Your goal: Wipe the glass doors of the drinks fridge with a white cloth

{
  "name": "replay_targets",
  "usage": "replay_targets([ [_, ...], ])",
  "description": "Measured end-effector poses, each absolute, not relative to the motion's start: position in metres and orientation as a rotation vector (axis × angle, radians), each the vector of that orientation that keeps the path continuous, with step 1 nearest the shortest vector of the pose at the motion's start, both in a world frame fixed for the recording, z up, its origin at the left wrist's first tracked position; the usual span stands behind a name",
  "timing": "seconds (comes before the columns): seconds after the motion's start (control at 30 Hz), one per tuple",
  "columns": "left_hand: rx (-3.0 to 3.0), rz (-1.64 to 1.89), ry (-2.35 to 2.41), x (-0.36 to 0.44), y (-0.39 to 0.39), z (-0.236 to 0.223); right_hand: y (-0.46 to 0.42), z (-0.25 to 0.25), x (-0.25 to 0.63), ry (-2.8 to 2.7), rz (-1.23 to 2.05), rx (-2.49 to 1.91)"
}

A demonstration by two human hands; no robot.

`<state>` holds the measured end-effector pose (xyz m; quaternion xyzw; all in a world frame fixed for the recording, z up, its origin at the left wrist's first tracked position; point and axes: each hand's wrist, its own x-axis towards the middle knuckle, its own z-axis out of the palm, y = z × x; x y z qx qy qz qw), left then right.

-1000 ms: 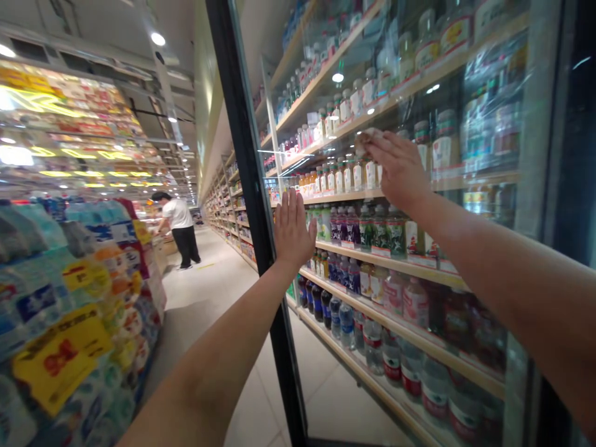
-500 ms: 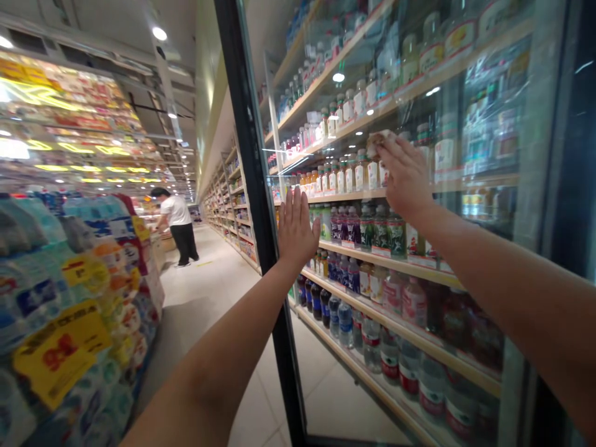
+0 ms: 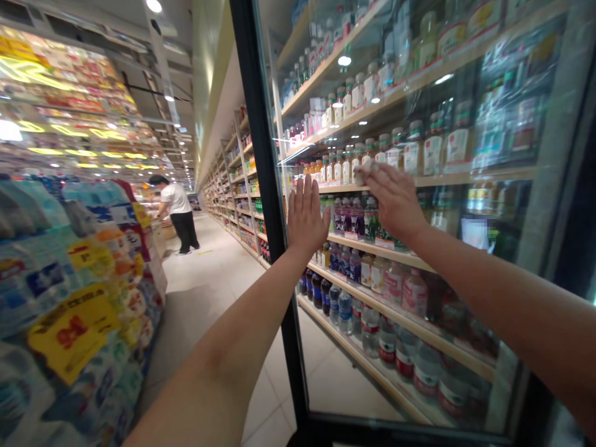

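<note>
My left hand (image 3: 307,214) lies flat with fingers stretched out against the glass door (image 3: 344,385), close to its black frame (image 3: 263,124). To the right and slightly higher, my right hand (image 3: 395,198) presses a crumpled pale cloth (image 3: 365,171) to the same glass. Only a small part of the cloth shows beyond the fingertips; the palm side is hidden. Through the glass stand shelves with rows of bottled drinks (image 3: 414,292). Ceiling lights reflect in the pane.
On the left rises a stack of wrapped packs (image 3: 107,261) with a yellow price sign (image 3: 74,332). A person in a white top (image 3: 177,211) stands farther down the aisle (image 3: 200,273). Long stocked shelves (image 3: 233,174) run along the right side of the aisle.
My right hand has moved the cloth down over the glass, after a small shift right earlier. My left hand stays flat by the frame. The view has shifted slightly.
</note>
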<state>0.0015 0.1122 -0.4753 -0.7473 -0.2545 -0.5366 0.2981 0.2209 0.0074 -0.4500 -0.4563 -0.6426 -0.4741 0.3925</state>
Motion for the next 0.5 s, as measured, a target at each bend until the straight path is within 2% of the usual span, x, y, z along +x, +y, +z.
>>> replay_targets([
  [0.13,-2.023,-1.438,-0.67,0.001,0.112,-0.475,0.003,-0.454,0.224,-1.847,-1.233,-1.155],
  [0.33,-2.018,-1.433,-0.691,0.002,0.111,-0.476,0.003,-0.44,0.248,-1.468,-1.291,-1.093],
  [0.5,-1.996,-1.417,-0.71,0.002,0.11,-0.476,-0.002,-0.459,0.249,-1.725,-1.295,-1.117],
])
